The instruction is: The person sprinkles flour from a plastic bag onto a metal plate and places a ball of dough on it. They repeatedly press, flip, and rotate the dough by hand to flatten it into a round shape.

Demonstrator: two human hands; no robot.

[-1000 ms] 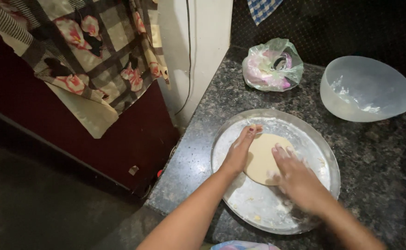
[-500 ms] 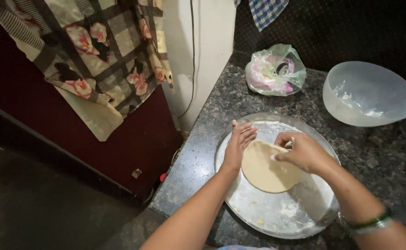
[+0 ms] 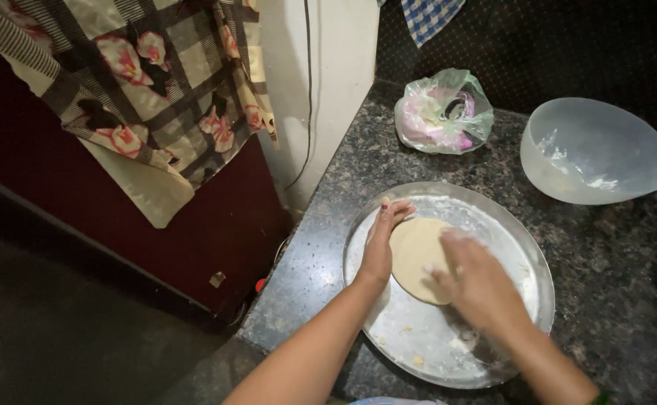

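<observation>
Dough disc [image 3: 416, 255] lies flat on the floured steel plate [image 3: 508, 232]; my left hand [image 3: 382, 241] steadies its edge, fingers together, while my blurred right hand [image 3: 477, 283] presses, fingers spread. Uneven pressure could tear it.

A round flat piece of dough [image 3: 417, 255] lies in a wide metal tray [image 3: 520, 247] on the dark speckled table [image 3: 606, 255]. The left hand [image 3: 382, 244] rests flat at the dough's left edge. The right hand [image 3: 477, 281], blurred, lies on the dough's right part. Behind the tray sit a tied plastic bag [image 3: 443, 112] and an empty pale bowl [image 3: 595, 150]. A checked flowered cloth [image 3: 141, 82] hangs at left.
</observation>
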